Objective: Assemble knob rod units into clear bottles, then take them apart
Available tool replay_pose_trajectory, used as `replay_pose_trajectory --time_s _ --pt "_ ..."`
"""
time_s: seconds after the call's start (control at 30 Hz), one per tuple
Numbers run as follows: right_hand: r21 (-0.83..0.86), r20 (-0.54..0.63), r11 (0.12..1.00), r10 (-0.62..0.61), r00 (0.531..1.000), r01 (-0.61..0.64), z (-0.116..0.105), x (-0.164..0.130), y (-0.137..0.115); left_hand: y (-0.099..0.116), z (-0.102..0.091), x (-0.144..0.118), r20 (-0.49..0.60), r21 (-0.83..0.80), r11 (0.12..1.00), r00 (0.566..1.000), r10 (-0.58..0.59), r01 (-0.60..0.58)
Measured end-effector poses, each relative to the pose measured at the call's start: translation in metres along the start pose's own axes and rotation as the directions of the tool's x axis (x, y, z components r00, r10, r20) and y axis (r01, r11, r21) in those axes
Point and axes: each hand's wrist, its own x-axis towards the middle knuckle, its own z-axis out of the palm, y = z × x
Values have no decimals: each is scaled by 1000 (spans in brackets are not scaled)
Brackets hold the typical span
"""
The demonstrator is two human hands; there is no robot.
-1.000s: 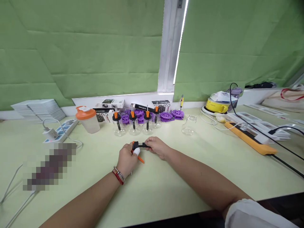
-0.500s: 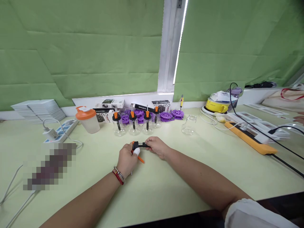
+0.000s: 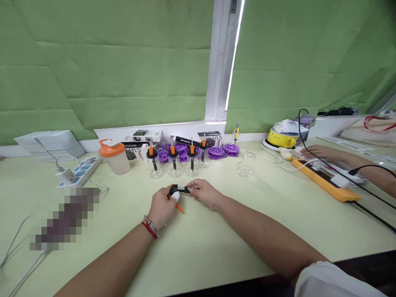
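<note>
My left hand (image 3: 161, 208) is closed around the head of a black-and-orange bottle top (image 3: 174, 189), its thumb in a white cover. An orange strip (image 3: 180, 208) sticks out below that thumb. From the right, my right hand (image 3: 203, 194) pinches the end of the black stem (image 3: 183, 189), so the top lies sideways between both hands above the table. Behind my hands stand several clear glass bottles (image 3: 155, 171) fitted with similar black-and-orange tops. An open glass bottle (image 3: 245, 168) without a top stands farther right.
Purple plastic reels (image 3: 217, 153) and boxes (image 3: 210, 138) line the wall. At left are an orange-lidded shaker (image 3: 114, 161), a power strip (image 3: 83, 171) and stacked white sheets (image 3: 51, 144). At right, another person's hand (image 3: 324, 152) reaches over white items behind a yellow-orange power strip (image 3: 328, 181).
Both my hands have shifted slightly left with the bottle top, and more of its stem shows between them. Another person's arm has reached in at the right.
</note>
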Motion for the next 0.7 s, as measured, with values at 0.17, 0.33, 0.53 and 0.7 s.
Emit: replay_pose_trajectory --time_s 0.17,0.33,0.53,0.7 --pt "27 28 998 -48 998 48 -2 1 3 6 -6 1 45 -243 966 995 -84 92" --pt "5 112 998 -56 992 56 -11 0 4 12 -9 2 202 -356 902 962 -182 245" --pt "180 148 962 178 973 -203 -15 -3 -2 12 -5 0 261 -393 903 963 -71 173" --pt "211 185 938 240 953 -277 -19 -3 -5 6 1 -1 206 -351 932 978 -16 89"
